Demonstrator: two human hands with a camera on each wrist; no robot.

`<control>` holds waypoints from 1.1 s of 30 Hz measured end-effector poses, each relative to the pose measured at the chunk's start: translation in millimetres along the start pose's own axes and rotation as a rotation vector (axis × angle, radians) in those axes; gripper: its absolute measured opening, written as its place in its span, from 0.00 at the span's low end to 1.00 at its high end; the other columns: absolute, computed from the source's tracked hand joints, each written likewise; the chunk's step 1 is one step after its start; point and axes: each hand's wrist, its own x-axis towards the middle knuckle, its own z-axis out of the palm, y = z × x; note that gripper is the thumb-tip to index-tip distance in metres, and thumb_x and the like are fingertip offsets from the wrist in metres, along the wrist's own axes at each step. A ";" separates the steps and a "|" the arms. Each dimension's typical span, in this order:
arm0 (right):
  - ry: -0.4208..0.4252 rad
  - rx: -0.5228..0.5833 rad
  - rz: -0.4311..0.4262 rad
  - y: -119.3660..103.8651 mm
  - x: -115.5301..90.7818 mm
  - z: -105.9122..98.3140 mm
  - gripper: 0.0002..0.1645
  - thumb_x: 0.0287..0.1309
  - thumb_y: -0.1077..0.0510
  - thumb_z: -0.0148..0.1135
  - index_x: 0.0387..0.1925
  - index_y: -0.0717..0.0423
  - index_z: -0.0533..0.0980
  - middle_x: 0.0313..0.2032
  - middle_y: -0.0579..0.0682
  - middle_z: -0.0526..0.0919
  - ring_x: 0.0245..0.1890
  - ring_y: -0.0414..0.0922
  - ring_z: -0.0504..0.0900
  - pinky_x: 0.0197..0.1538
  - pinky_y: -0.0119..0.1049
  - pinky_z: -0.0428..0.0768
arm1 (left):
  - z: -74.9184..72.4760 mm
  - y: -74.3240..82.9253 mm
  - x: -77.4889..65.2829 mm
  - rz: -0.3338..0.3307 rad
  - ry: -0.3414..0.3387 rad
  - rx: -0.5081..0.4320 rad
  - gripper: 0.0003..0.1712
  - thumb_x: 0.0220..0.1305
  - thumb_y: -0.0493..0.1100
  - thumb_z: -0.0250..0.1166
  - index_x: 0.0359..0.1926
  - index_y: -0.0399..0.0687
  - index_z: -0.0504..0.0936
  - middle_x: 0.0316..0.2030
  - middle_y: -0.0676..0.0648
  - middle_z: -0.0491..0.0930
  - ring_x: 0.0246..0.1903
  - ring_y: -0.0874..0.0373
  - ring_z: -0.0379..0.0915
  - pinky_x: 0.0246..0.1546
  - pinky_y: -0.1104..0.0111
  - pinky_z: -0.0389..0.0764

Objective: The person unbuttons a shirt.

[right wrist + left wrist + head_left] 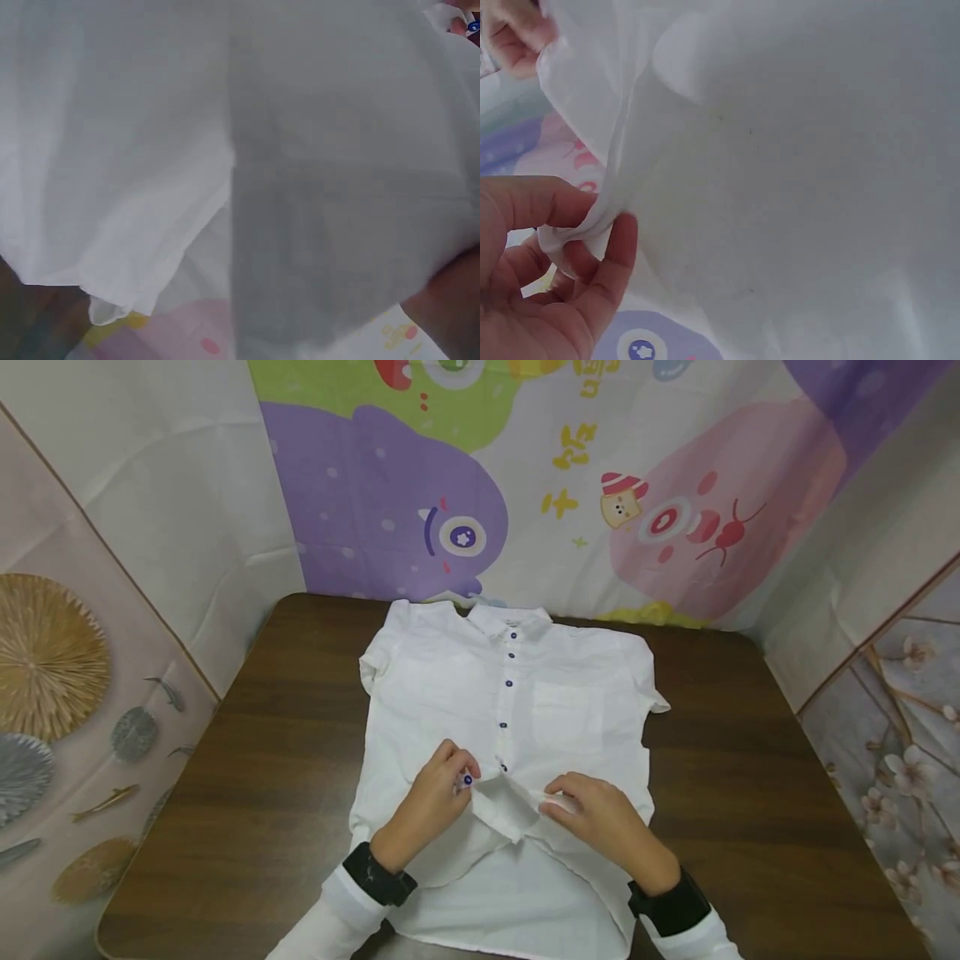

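A white short-sleeved shirt [435,693] lies front up, its collar at the far side and a row of dark blue buttons down the middle. Low on the front, my left hand [438,789] pinches the shirt's edge beside a blue button [467,780]. The left wrist view shows the folded cloth edge between thumb and fingers of this hand [562,270]. My right hand [600,814] grips the opposite front edge, which is lifted and folded over between the hands. Cloth [315,187] hides most of the right hand [454,307] in the right wrist view.
Under the shirt is a dark brown wooden table [277,760], with bare wood to the left and right. A cartoon-printed cloth [555,552] hangs behind its far edge. Patterned panels [135,627] stand at both sides. Each wrist wears a black band [378,874].
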 end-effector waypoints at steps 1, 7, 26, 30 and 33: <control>-0.020 -0.018 -0.001 1.1 -1.6 2.0 0.09 0.51 0.52 0.67 0.35 0.49 0.79 0.35 0.42 0.83 0.33 0.39 0.80 0.37 0.34 0.78 | 0.2 -1.1 -0.9 -0.009 -0.012 -0.001 0.15 0.43 0.22 0.60 0.28 0.45 0.75 0.29 0.51 0.65 0.27 0.63 0.63 0.28 0.74 0.70; -0.150 -0.065 0.076 8.6 -6.5 15.7 0.10 0.50 0.61 0.65 0.37 0.50 0.80 0.32 0.41 0.80 0.23 0.36 0.70 0.27 0.28 0.70 | 2.1 -12.1 -6.7 -0.017 -0.073 0.021 0.18 0.41 0.19 0.58 0.28 0.44 0.75 0.29 0.51 0.65 0.29 0.60 0.63 0.30 0.73 0.69; -0.444 0.065 0.161 26.3 -5.6 28.0 0.11 0.56 0.61 0.60 0.42 0.58 0.77 0.32 0.48 0.74 0.32 0.42 0.72 0.39 0.40 0.74 | 7.6 -36.9 -22.2 0.066 -0.388 0.203 0.18 0.44 0.24 0.59 0.35 0.46 0.82 0.32 0.49 0.68 0.31 0.56 0.62 0.30 0.70 0.68; -0.493 0.094 0.187 23.9 -1.3 22.0 0.14 0.56 0.55 0.62 0.42 0.58 0.76 0.36 0.50 0.76 0.37 0.45 0.75 0.44 0.45 0.74 | 5.4 -33.6 -22.3 0.085 -0.395 0.207 0.17 0.44 0.25 0.59 0.35 0.45 0.82 0.32 0.49 0.69 0.31 0.56 0.62 0.31 0.69 0.69; -0.510 0.109 0.200 21.5 3.6 15.8 0.17 0.57 0.52 0.62 0.43 0.58 0.76 0.38 0.51 0.77 0.39 0.46 0.75 0.45 0.47 0.74 | 3.1 -29.3 -22.8 0.078 -0.398 0.198 0.15 0.46 0.26 0.60 0.36 0.43 0.82 0.32 0.48 0.69 0.31 0.55 0.63 0.32 0.68 0.69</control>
